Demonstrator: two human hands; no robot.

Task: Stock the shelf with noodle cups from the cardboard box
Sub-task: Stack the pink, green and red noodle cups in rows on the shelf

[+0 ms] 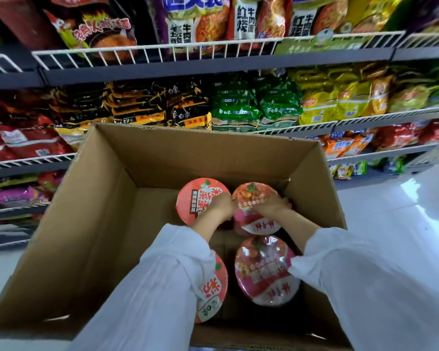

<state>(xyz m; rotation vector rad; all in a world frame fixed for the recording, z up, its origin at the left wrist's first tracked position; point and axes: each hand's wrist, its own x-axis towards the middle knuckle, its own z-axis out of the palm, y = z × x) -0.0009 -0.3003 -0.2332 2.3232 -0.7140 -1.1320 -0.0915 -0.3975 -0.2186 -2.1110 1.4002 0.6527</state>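
Both hands reach into the cardboard box (107, 224): left hand (219, 206) and right hand (274, 206) grasp a pink, film-wrapped noodle cup (256, 214) by its sides. An orange-lidded cup (200, 198) sits touching it at nine o'clock; another pink cup (264, 272) lies at six o'clock.

An open cardboard box (107, 224) stands in front of the shelf (213, 69), flaps up, its left half bare. Four sealed noodle cups lie lids up in its right half: a far orange-lidded cup (195, 198), a far pink cup (254, 211) tilted toward the near side, a near pink cup (264, 272), and a near orange cup (211, 295) partly hidden under a sleeve.
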